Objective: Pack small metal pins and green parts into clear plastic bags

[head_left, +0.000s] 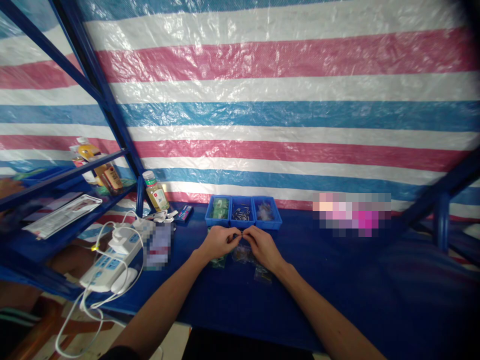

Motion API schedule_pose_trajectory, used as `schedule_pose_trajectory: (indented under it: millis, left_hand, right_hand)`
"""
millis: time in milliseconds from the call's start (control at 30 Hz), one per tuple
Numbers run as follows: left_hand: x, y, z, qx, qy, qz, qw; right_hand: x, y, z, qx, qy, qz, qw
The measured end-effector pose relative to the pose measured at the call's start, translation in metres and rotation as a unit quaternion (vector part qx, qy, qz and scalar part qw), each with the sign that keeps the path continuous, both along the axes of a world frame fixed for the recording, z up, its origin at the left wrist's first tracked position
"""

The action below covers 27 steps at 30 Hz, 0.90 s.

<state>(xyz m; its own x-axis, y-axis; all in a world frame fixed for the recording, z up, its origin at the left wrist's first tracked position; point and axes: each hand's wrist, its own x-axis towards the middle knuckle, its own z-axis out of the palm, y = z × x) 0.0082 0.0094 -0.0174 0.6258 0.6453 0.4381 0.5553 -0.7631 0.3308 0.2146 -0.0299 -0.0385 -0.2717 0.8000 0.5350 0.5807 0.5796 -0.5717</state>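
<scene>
My left hand (219,242) and my right hand (262,246) meet fingertip to fingertip in front of three small blue bins. Pinched in my left fingers is a small dark piece, mostly hidden. My right thumb and forefinger close at its end; what they grip is too small to name. The left bin (206,220) holds green packets (220,207). In the middle bin lie dark and silvery pin-like metal parts (243,213), and in the right bin clear plastic bags (265,212). Beneath my hands are clear bags (243,254) with small contents and a green packet (218,262), partly covered.
On the blue table (225,300), a white power strip (108,265) with looped cables lies at left. Nearby stand a drink bottle (156,192) and a small blue box (183,214). Blue frame bars (108,105) and a striped tarp (281,115) enclose the space. Another person's hand (9,189) shows far left.
</scene>
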Motion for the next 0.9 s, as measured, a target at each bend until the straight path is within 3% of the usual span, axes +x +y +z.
schedule_pose_trajectory:
  millis: [433, 900]
  left_hand:
    - [0.0002, 0.0007, -0.0003, -0.011, -0.004, 0.005, 1.0]
    - [-0.0002, 0.0002, 0.001, -0.014, -0.008, -0.003, 1.0]
  right_hand:
    - [0.0008, 0.0036, -0.0066, 0.011, 0.017, 0.006, 1.0]
    - [0.0004, 0.0015, -0.0025, 0.016, 0.03, 0.009, 0.999]
